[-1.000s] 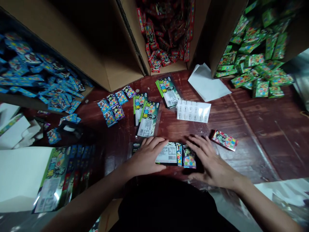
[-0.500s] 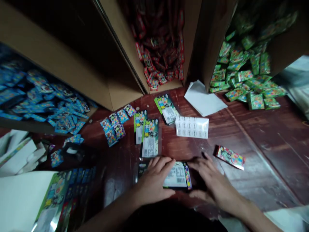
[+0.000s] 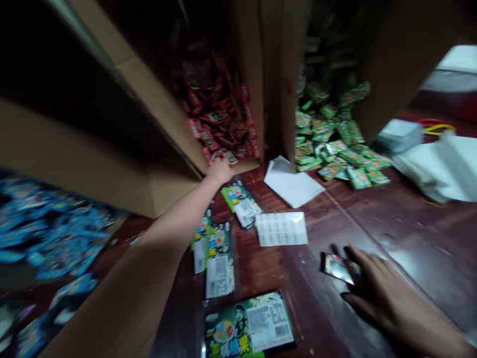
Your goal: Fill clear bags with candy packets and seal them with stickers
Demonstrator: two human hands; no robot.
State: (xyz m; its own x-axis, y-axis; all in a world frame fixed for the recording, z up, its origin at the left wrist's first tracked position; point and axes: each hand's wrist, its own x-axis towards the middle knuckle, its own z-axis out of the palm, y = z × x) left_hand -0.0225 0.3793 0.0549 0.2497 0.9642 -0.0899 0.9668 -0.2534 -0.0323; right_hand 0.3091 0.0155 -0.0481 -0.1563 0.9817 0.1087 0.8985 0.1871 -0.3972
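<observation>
My left hand (image 3: 219, 170) stretches far forward to the mouth of the cardboard box of red packets (image 3: 219, 119), its fingers among the front packets; I cannot see whether they grip one. My right hand (image 3: 376, 286) lies low on the wooden table with fingers spread, its fingertips on a single red packet (image 3: 337, 267). A clear bag with a green printed card (image 3: 248, 325) lies flat near the table's front edge, between my arms.
Green packets (image 3: 335, 149) spill from a box at right, blue packets (image 3: 48, 233) from one at left. Several carded bags (image 3: 218, 253), a sticker sheet (image 3: 282, 228) and white paper (image 3: 292, 185) lie mid-table. White bags (image 3: 436, 159) sit far right.
Both hands left the bag they were pressing. The left arm reached forward to the red packet box; the right hand slid right onto the loose red packet. The view swung up and right.
</observation>
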